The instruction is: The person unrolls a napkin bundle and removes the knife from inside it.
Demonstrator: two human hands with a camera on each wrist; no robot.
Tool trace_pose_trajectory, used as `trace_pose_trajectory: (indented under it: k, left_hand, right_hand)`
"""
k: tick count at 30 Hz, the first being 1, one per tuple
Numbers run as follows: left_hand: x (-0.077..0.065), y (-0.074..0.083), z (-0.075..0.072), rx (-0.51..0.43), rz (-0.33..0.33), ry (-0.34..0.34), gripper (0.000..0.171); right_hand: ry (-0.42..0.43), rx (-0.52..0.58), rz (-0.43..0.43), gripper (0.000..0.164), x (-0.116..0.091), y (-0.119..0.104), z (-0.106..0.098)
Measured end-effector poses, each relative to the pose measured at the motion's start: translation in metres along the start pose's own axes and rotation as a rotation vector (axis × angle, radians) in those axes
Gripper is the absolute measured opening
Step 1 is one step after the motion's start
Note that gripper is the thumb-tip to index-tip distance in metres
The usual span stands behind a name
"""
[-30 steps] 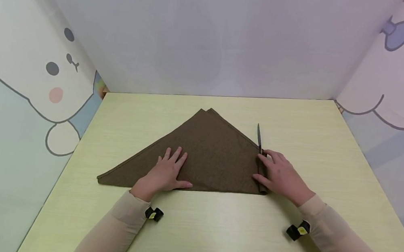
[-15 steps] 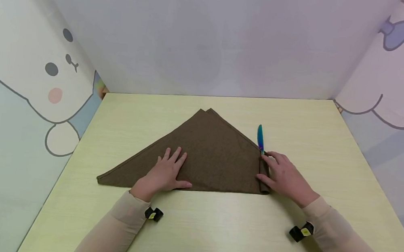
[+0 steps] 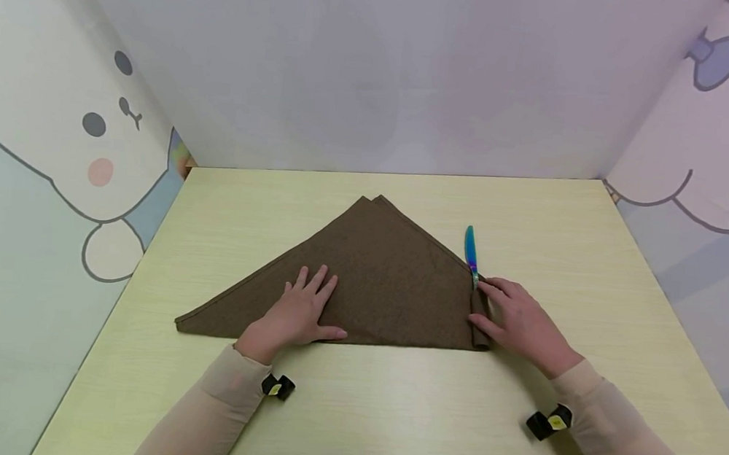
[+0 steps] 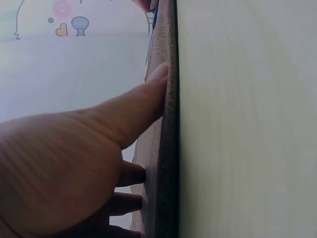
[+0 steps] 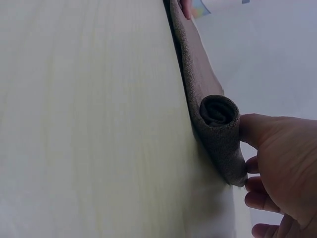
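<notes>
A brown cloth napkin [image 3: 392,281] lies folded into a broad triangle, its long edge toward the person. Its right end forms a small roll [image 3: 479,330], whose coiled end [image 5: 218,111] shows in the right wrist view. From the roll's far end sticks a rainbow-coloured table knife [image 3: 471,246], its other part hidden in or under the cloth. My right hand [image 3: 520,327] holds the roll between thumb and fingers. With fingers spread, my left hand [image 3: 293,316] rests flat on the napkin's left half; its thumb [image 4: 143,101] lies along the near edge.
The pale wooden table [image 3: 386,413] carries the napkin. A plain light wall [image 3: 379,75] stands behind it, with cartoon-printed panels [image 3: 33,174] at both sides. A small black device [image 3: 549,421] sits at each wrist.
My right hand and the roll have shifted slightly right, and the roll has turned: the knife, edge-on before, now shows its broad coloured side. My left hand has stayed put.
</notes>
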State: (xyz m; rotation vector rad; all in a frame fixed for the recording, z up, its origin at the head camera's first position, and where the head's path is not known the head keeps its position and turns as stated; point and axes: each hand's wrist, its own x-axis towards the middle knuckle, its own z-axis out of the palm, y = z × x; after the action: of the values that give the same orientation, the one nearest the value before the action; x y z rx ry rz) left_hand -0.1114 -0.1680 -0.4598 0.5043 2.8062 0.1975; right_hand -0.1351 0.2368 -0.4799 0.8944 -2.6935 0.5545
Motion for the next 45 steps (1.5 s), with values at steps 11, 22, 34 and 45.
trace_pose_trajectory:
  k: [11, 22, 34, 45]
  left_hand:
    - [0.0, 0.0, -0.002, 0.005, 0.012, 0.019, 0.102]
    - [-0.003, 0.001, 0.003, 0.001, 0.01, 0.025, 0.103]
    - [-0.003, 0.0, 0.004, -0.002, 0.013, 0.05, 0.103]
    - [-0.003, 0.001, 0.005, -0.008, -0.001, 0.037, 0.104]
  right_hand:
    - [-0.01, 0.032, 0.036, 0.056, -0.006, 0.002, -0.002]
    - [-0.046, 0.03, 0.063, 0.054, -0.01, -0.001, -0.007]
    - [-0.044, -0.012, -0.044, 0.06, 0.0, -0.012, -0.003]
    - [-0.135, -0.054, -0.036, 0.05, -0.001, -0.015, -0.007]
